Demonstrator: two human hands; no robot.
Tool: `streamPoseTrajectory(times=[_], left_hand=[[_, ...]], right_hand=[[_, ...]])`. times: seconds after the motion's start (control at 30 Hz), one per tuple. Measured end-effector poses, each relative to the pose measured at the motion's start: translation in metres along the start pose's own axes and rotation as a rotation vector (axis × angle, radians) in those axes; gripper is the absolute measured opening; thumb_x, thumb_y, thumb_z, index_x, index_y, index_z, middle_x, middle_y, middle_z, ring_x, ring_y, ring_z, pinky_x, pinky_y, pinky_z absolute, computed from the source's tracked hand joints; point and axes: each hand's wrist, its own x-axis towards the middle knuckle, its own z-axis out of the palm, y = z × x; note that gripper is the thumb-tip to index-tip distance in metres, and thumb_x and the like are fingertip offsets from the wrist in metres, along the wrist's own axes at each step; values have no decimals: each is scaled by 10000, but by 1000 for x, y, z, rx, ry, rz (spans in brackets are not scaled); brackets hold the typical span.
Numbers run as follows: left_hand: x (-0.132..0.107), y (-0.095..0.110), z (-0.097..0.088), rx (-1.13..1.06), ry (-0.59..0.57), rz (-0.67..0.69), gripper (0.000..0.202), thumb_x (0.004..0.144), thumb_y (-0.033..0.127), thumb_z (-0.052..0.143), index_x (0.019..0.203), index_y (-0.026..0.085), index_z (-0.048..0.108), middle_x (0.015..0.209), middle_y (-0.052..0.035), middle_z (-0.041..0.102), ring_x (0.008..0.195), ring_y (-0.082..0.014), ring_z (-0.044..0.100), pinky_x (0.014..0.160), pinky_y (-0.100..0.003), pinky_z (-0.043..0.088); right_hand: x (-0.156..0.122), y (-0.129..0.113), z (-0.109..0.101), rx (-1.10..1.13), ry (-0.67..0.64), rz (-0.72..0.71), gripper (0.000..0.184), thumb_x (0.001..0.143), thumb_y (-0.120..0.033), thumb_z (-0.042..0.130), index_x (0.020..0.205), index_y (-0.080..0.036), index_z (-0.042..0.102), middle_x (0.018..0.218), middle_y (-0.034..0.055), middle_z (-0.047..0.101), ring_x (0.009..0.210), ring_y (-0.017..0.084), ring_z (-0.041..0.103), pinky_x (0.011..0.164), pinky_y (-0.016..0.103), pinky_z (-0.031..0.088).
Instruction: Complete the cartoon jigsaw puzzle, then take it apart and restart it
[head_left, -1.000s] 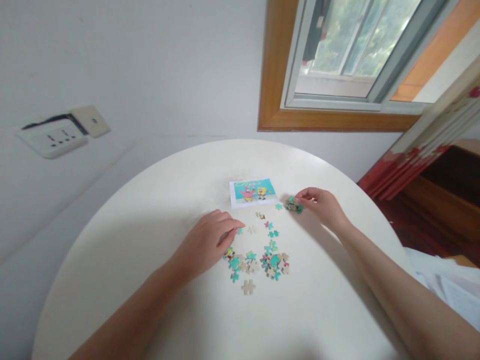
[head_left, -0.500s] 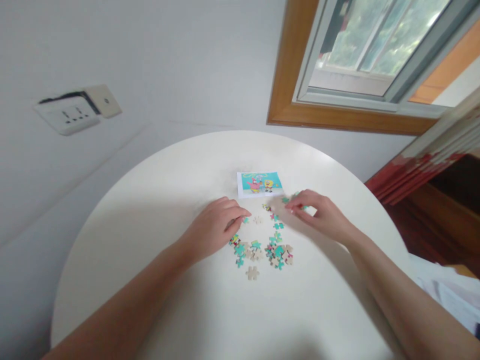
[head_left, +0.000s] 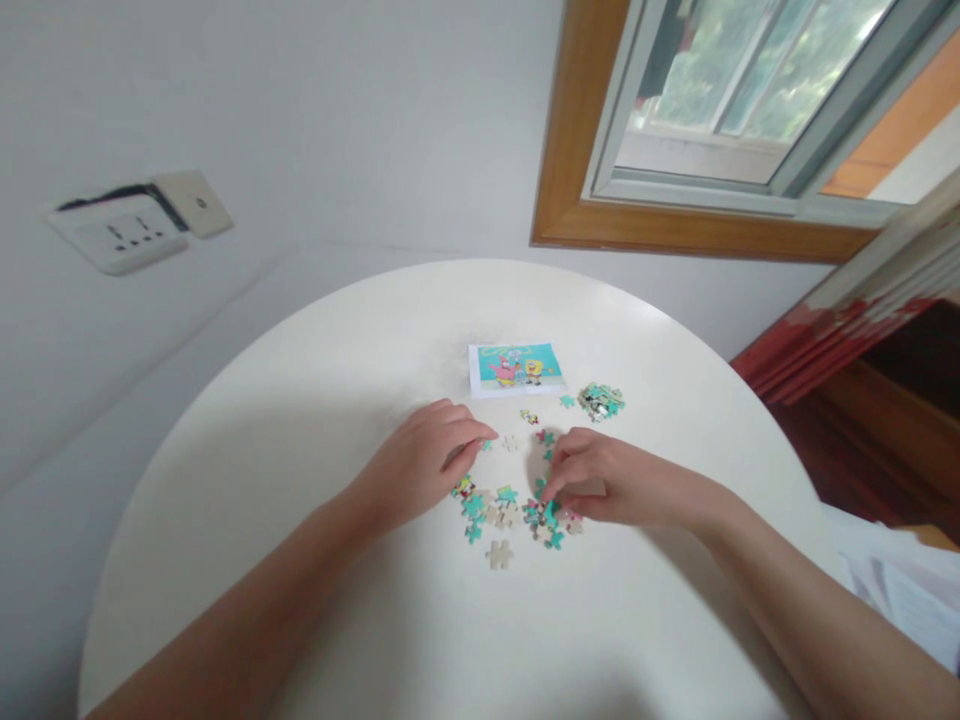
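Observation:
My left hand (head_left: 424,462) rests on the left side of the puzzle pieces, its fingers curled together around a small teal puzzle piece (head_left: 487,445) that shows at the fingertips. My right hand (head_left: 596,475) reaches down over a mixed heap of puzzle pieces (head_left: 544,532), thumb and forefinger apart, with nothing visibly held. It partly covers a column of teal pieces. Beside the left hand's fingertips lies a pale, face-down piece (head_left: 511,443). Teal and beige pieces (head_left: 491,513) are clustered below, and a single beige piece (head_left: 499,555) lies nearest me.
A cartoon picture card (head_left: 517,368) lies behind the pieces on the round white table (head_left: 337,350). A pile of puzzle pieces (head_left: 601,401) sits to its right. Beyond the table are a wall with a socket (head_left: 135,235) and a wood-framed window (head_left: 705,232).
My right hand has moved down and toward me, from beside the far pile to the near heap, uncovering the far pile. My left hand stays nearly where it was.

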Motion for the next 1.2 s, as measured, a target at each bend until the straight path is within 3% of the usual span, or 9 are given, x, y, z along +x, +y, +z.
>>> streamPoseTrajectory(times=[0.13, 0.4, 0.67, 0.83, 1.07, 1.2], left_hand=[[1, 0, 1, -1, 7, 1, 236, 904, 172, 457, 1012, 183, 667, 885, -57, 654, 864, -190, 545, 789, -318, 423], [-1, 1, 1, -3, 39, 8, 223, 900, 166, 467, 1002, 182, 664, 874, -50, 646, 865, -183, 548, 792, -310, 427], [-1, 3, -1, -11, 24, 5, 230, 892, 148, 470, 1012, 183, 662, 887, -49, 647, 879, -190, 543, 794, -313, 423], [-1, 3, -1, -8, 23, 8, 228, 892, 149, 472, 1016, 182, 660, 891, -50, 651, 879, -191, 542, 793, -315, 421], [-1, 2, -2, -8, 28, 7, 224, 899, 160, 462, 1003, 179, 660, 879, -54, 652, 860, -189, 543, 784, -318, 422], [-1, 1, 0, -7, 9, 9, 229, 902, 164, 461, 1019, 188, 657, 892, -52, 654, 876, -190, 544, 799, -320, 423]], right_hand=[[3, -3, 7, 14, 11, -42, 200, 842, -163, 605, 993, -224, 722, 945, 61, 649, 909, 153, 594, 840, 275, 480], [14, 2, 26, -18, 151, -84, 173, 876, -209, 571, 945, -166, 723, 877, 84, 652, 852, 159, 576, 821, 286, 469], [12, 1, 25, 18, 103, -63, 207, 834, -207, 634, 1028, -185, 703, 946, 81, 627, 906, 158, 566, 844, 283, 471], [12, 1, 28, -1, 138, -59, 231, 831, -123, 598, 1021, -198, 706, 913, 70, 624, 852, 147, 575, 790, 267, 484], [13, -2, 23, -34, 151, -30, 145, 835, -170, 608, 954, -192, 689, 836, 52, 631, 810, 148, 578, 759, 274, 480], [15, 2, 31, -79, 242, -24, 134, 826, -179, 612, 948, -187, 667, 881, 59, 655, 890, 173, 568, 818, 315, 464]])
